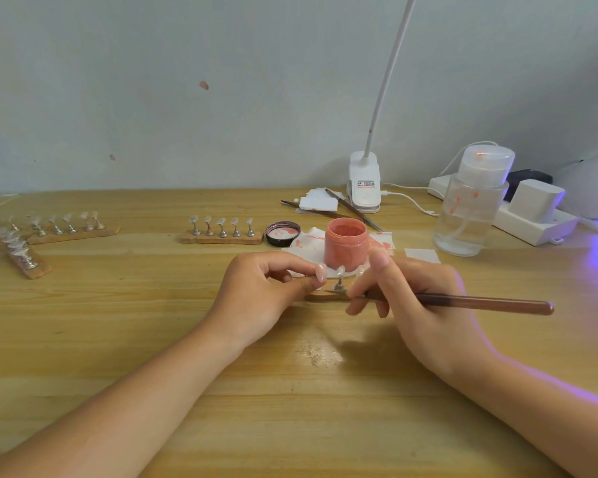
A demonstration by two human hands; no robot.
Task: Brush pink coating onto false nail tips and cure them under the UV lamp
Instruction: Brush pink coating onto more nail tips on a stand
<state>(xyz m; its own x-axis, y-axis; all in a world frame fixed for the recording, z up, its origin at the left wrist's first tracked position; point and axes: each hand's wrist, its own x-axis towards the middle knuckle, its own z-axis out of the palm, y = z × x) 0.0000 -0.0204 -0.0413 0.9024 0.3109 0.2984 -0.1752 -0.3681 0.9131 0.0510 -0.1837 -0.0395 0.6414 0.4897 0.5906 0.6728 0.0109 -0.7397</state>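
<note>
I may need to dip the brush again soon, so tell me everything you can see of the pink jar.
The pink jar is a small round tub, seemingly translucent plastic, tinted salmon pink by its contents. It stands upright and open, with a threaded neck; its black lid lies inside-up just to its left. It rests on a pink-stained white wipe on the wooden table, just beyond both hands. Neither hand touches it.

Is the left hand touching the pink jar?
Apart. In the head view, the left hand pinches a pink nail tip in front of the open pink jar; white paper shows between fingertips and jar.
</note>
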